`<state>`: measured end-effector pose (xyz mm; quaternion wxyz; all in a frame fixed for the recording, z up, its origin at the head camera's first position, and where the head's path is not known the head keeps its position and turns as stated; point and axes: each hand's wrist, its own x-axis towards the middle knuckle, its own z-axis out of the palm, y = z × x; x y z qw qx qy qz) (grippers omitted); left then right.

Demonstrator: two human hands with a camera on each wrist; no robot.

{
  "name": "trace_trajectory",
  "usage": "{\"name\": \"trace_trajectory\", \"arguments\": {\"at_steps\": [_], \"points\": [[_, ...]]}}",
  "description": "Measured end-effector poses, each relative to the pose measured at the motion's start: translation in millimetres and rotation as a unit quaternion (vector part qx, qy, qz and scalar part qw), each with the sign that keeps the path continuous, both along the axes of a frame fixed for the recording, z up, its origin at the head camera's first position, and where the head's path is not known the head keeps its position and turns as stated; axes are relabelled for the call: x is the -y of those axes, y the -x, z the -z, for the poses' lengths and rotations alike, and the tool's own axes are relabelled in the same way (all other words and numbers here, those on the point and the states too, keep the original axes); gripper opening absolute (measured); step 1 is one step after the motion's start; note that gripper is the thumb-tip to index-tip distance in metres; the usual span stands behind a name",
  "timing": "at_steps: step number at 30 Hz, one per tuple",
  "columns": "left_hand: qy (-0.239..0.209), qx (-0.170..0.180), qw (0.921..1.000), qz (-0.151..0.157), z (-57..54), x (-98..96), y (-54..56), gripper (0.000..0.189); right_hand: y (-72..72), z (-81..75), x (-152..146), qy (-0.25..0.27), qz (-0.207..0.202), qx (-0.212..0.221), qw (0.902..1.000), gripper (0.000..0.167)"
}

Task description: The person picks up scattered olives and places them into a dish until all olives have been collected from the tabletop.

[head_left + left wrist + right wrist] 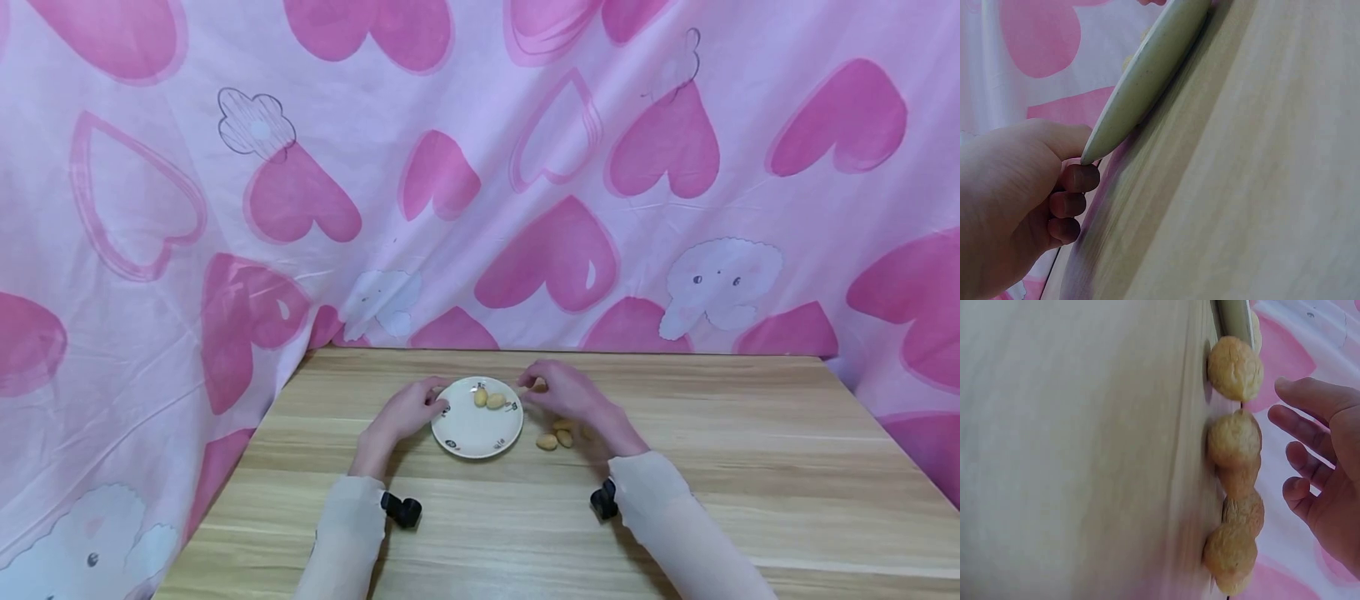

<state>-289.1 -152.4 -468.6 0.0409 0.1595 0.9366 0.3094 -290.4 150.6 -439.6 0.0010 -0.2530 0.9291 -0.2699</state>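
Note:
My left hand (408, 410) pinches the left rim of a white round plate (472, 435) with small dark motifs near its edge. In the left wrist view the thumb lies over the rim and the curled fingers are beneath it. Two small golden-brown, wrinkled, bun-like pieces (496, 402) lie toward the back of the plate. My right hand (566, 390) is beside the plate's right rim, thumb and fingers apart and loosely bent, with nothing between them. Several more such pieces (1235, 440) lie on the table under and beside the right hand, some partly hidden by the forearm.
The wooden table (487, 533) reaches back to a pink heart-patterned cloth (547, 250) hanging behind it and along its left side. Each wrist bears a small black camera (405, 510).

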Motion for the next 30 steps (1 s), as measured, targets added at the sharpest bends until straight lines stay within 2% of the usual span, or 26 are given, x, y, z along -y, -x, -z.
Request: {"name": "trace_trajectory", "arguments": {"at_steps": [22,30], "points": [[-0.001,-0.002,1.0000,0.000,0.5,0.1,0.3,0.041,13.9,9.1,-19,0.017,-0.005,0.049,0.9986,0.029],[-0.001,-0.006,1.0000,0.001,0.7,-0.1,0.5,0.041,17.1,10.7,-19,0.023,0.002,0.063,0.9978,0.018]]}}
